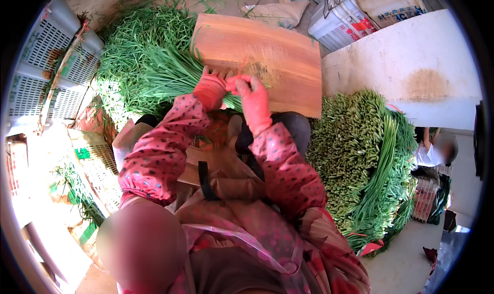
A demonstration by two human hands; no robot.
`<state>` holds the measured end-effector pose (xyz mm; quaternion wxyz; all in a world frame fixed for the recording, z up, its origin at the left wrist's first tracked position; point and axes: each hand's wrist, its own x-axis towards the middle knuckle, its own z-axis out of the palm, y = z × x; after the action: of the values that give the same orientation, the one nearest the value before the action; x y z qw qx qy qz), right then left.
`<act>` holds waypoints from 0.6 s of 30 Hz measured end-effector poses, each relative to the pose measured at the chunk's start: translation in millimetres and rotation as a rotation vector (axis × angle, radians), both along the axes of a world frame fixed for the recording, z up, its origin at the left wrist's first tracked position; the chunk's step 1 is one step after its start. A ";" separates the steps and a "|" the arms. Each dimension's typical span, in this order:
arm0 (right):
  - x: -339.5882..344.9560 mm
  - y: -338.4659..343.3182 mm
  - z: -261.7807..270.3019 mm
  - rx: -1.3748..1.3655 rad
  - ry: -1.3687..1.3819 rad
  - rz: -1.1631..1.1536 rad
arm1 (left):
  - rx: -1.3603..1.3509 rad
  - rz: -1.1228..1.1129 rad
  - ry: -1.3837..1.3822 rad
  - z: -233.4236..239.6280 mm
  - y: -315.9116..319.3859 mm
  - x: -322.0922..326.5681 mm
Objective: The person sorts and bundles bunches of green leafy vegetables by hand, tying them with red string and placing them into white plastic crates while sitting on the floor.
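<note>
A bundle of long green leafy stalks (173, 72), perhaps garlic chives, lies across the left lower edge of a wooden board (285, 62). My left hand (211, 88), in a pink fingerless glove or wrap, rests closed around the bundle. My right hand (252, 99), gloved alike, is beside it with fingertips pinched on a thin red tie (242, 67) above the stalks. The two hands almost touch. The bundle's lower ends show partly beneath my right hand.
Loose greens (127, 43) heap left of the board. Stacked bundles (343, 155) stand at the right below a white wall (405, 58). Plastic crates (50, 35) line the far left; more crates (339, 23) stand at upper right. Another person (430, 155) is at far right.
</note>
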<state>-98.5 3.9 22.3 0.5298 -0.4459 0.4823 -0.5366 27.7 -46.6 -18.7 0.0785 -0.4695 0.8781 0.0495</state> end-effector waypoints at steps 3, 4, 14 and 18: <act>-1.5 -12.1 17.6 0.114 -0.040 -0.035 | 0.057 -0.075 -0.065 23.7 8.7 7.6; 1.5 -10.7 17.4 0.111 -0.036 0.037 | 0.017 -0.099 0.032 14.2 10.8 11.2; -2.9 -62.2 70.6 -0.010 0.018 0.028 | -0.086 0.442 0.196 65.2 -15.9 -19.1; 23.1 -96.0 121.8 -0.190 -0.136 0.044 | 0.044 0.785 0.982 107.6 -18.9 -12.7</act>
<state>-75.4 -92.0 144.2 0.5283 -0.4670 0.3824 -0.5972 15.0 -65.5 88.9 -0.3481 -0.6777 0.5727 0.3026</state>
